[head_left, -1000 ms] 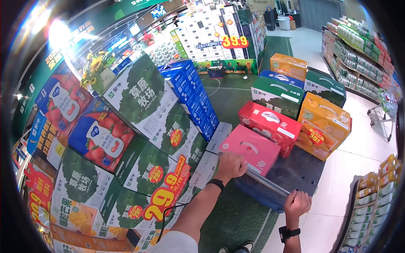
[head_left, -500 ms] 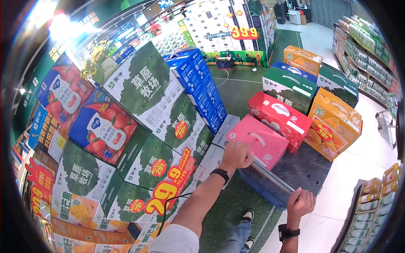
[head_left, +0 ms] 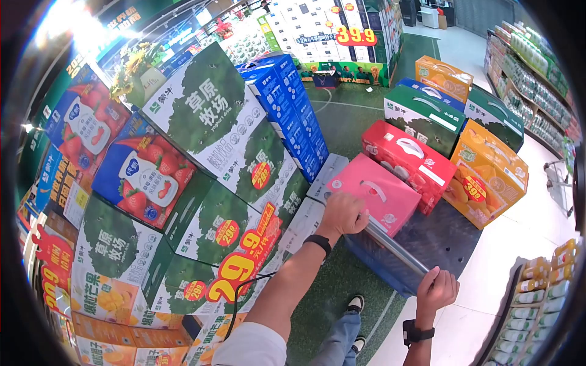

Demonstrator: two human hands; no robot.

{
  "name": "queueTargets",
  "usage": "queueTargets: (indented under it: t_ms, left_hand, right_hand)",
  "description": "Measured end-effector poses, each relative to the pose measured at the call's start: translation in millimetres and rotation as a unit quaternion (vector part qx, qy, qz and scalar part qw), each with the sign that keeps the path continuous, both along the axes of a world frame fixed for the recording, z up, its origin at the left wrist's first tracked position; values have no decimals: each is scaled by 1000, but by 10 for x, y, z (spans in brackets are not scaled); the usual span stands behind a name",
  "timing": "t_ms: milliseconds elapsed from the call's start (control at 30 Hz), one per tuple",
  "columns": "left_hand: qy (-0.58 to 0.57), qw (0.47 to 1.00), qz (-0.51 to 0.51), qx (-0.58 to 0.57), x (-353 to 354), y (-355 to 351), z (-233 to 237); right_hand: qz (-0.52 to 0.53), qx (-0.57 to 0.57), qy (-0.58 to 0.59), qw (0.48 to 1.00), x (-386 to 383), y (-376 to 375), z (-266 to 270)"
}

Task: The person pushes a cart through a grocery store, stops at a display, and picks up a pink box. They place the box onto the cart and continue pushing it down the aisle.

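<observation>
My left hand (head_left: 345,215) is closed around one end of a metal cart handle (head_left: 397,249). Around the other end, my right hand (head_left: 437,289) is wrapped too. Beyond the bar lies the dark cart deck (head_left: 439,244), loaded with gift cartons. A pink carton (head_left: 372,192) is nearest my left hand. Behind it sit a red carton (head_left: 410,161) and a green and white carton (head_left: 424,114). On the right are an orange carton (head_left: 488,174) and a dark green one (head_left: 494,116). Another orange carton (head_left: 444,78) and a blue one (head_left: 427,91) are farther back.
Stacked green and white milk-drink cartons (head_left: 210,116) with a price sign (head_left: 235,271) rise close on my left. A tall blue stack (head_left: 284,110) adjoins them. Bottle shelves (head_left: 537,305) stand on the right, over pale tiles (head_left: 452,329). Green flooring (head_left: 360,125) runs ahead.
Both hands keep their hold on the handle. The view has shifted slightly, and the loaded cart appears a little farther right in it. The cartons keep their arrangement.
</observation>
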State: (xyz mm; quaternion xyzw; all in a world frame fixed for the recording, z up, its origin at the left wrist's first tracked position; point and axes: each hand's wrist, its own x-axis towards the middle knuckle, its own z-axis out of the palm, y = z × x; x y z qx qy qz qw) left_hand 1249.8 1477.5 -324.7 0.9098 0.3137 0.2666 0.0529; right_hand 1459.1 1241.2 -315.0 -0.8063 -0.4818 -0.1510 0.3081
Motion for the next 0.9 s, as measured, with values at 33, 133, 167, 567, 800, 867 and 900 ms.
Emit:
queueTargets:
  t_ms: [33, 133, 167, 567, 800, 867, 900]
  left_hand:
    - [-4, 1000, 0, -5, 8, 3, 10]
    - [-19, 1000, -2, -25, 8, 9, -12]
    - [-21, 999, -5, -29, 29, -6, 20]
    - [-16, 1000, -7, 0, 7, -29, 46]
    - [-11, 1000, -4, 2, -13, -30, 31]
    - [-14, 1000, -7, -6, 1, -49, 51]
    - [-18, 1000, -6, -1, 0, -54, 47]
  right_hand:
    - [3, 11, 6, 1000, -7, 5, -7]
    - [2, 16, 5, 1000, -8, 2, -16]
    - [1, 13, 2, 1000, -9, -13, -8]
    - [4, 20, -4, 1000, -17, -34, 6]
    - [15, 16, 8, 1000, -21, -50, 42]
    - [15, 15, 8, 1000, -25, -68, 45]
    - [17, 16, 8, 1000, -27, -70, 41]
